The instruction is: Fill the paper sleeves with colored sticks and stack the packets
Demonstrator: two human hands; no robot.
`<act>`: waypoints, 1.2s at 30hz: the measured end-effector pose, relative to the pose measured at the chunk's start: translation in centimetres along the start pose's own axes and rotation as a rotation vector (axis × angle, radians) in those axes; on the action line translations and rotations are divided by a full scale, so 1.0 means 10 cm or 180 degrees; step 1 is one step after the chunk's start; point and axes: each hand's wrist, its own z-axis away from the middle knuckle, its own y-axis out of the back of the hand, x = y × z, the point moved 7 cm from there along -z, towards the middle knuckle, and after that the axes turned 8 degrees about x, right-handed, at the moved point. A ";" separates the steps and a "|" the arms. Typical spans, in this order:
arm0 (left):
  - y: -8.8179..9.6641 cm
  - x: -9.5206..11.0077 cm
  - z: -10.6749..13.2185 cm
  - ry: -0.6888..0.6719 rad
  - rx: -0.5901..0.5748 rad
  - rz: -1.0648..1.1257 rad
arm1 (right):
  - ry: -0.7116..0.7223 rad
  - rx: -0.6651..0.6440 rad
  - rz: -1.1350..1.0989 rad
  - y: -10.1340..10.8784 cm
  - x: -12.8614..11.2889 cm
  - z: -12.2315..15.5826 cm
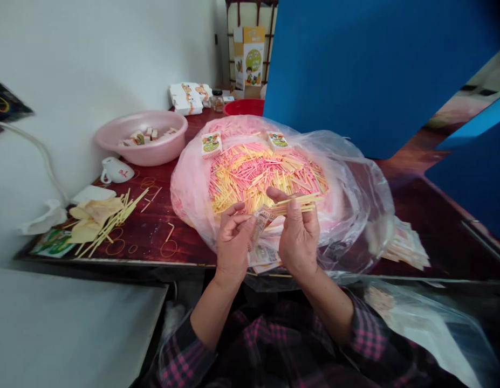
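Note:
My left hand (234,240) is closed, pinching a small printed clear packet (258,225) between thumb and fingers. In my right hand (300,234), a small bunch of thin yellow sticks (300,202) is gripped, their left ends close to the packet's top. Both hands are just above the near side of a large clear plastic bag (189,188), which lies open and full of loose pink and yellow sticks (266,172). Below the hands, more printed packets (265,256) lie at the table's front edge.
Two small printed boxes (211,144) sit on the bag. At left are a pink basin (142,153) holding small boxes, a white mug (117,170) on its side, loose yellow sticks (116,221) and rubber bands (169,248). A packet stack (407,245) lies right; a blue panel (355,70) stands behind.

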 end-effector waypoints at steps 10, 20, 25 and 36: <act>-0.01 0.25 -0.05 -0.1076 -0.0180 -0.0900 | -0.0289 -0.0918 0.0845 -0.14 0.06 -0.05; -0.01 0.22 -0.07 -0.0931 -0.0114 -0.0854 | 0.0084 -0.1119 0.0840 -0.19 0.01 -0.11; 0.02 0.25 -0.04 -0.0919 -0.0019 -0.0676 | -0.0747 -0.0941 0.0871 -0.01 0.16 -0.12; -0.30 0.09 0.17 0.0730 -0.0826 -0.0020 | -0.1229 -0.0898 0.0249 0.18 0.08 -0.07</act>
